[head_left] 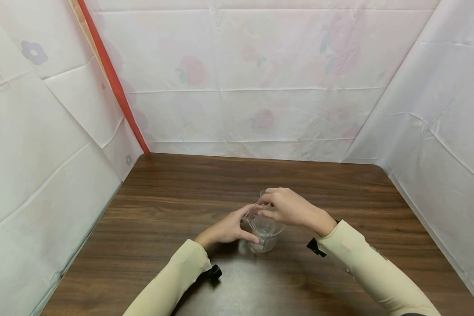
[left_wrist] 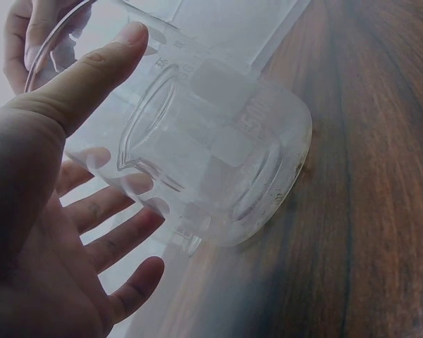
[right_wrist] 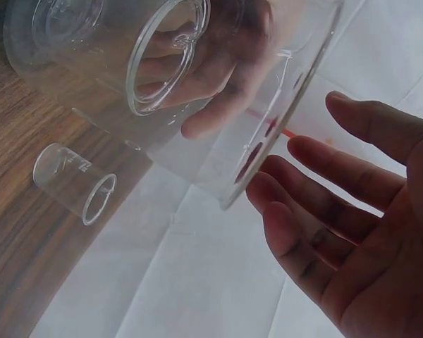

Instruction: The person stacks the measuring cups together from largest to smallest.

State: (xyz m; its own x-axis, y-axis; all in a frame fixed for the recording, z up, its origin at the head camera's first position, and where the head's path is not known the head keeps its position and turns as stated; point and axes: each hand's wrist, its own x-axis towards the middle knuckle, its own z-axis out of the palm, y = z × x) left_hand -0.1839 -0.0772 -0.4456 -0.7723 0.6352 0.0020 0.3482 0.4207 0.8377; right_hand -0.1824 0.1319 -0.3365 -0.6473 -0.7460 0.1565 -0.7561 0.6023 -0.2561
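A large clear glass beaker with printed markings stands upright on the table. Inside it sits a smaller glass beaker, its spouted rim below the large rim. My left hand holds the large beaker from the left, thumb along the near side and fingers round the far side. At the rim, my right hand hovers with loosely bent fingers and nothing between them; its fingertips are beside the rim, and whether they touch it I cannot tell. A third, small beaker stands on the table behind, mostly hidden in the head view.
The brown wood-grain table has pale patterned cloth sheets behind it and on both sides. A red strip runs down the back left corner. Dark wrist straps with cameras sit at both sleeves.
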